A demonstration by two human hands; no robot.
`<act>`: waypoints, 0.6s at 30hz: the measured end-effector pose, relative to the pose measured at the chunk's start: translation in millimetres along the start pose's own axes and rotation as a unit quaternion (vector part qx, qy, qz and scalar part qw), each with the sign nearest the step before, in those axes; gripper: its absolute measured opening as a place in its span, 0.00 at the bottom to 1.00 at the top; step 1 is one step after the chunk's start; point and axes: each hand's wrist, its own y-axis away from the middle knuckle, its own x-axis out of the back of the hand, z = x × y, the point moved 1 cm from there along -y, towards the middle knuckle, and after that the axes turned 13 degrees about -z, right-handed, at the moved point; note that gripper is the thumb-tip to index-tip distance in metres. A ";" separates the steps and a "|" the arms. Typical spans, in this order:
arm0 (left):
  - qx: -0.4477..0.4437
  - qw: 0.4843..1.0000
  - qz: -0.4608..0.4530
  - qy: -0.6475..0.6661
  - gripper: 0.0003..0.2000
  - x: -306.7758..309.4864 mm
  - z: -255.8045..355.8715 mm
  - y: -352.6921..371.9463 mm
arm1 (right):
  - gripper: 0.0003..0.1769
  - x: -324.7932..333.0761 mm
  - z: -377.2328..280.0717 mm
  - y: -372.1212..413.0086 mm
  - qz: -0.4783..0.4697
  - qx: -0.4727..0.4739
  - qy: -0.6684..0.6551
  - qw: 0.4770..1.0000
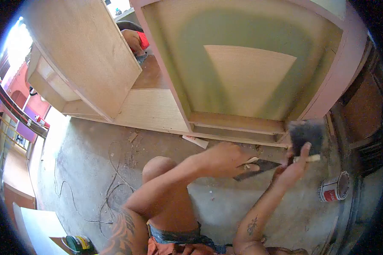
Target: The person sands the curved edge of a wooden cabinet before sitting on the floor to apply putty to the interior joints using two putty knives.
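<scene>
My left hand (227, 160) is closed around a dark flat scraper (264, 170), whose blade reaches toward my other hand. A small pale patch shows between the fingers there. Held up in my right hand (297, 165) is a dark square plate (306, 135), with the thumb against its lower edge. A short pale stick (313, 158) juts out to the right of that hand. Both hands are in front of the lower right corner of a wooden cabinet (238, 123). Its panel (251, 80) carries a greenish coat around a bare wood area.
A white can with a red label (330, 191) stands at right on the concrete floor (217, 204). A cord (108, 197) lies looped at left. A white strip (195, 141) lies by the cabinet base. A dark green bucket (78, 243) is lower left. Behind the cabinet another person (132, 40) is partly visible.
</scene>
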 end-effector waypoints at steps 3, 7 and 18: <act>-0.066 0.986 0.109 0.107 0.18 -5.1 4.8 -3.3 | 0.18 -3.3 -8.5 -0.4 0.054 0.135 -0.075 0.986; 0.020 0.637 0.306 0.708 0.23 2.9 4.1 -6.8 | 0.21 37.3 65.5 -3.3 -0.081 0.202 0.164 0.962; 0.087 0.611 0.313 0.722 0.24 8.7 -3.6 -0.9 | 0.18 -1.4 38.5 12.6 -0.093 0.065 0.054 0.992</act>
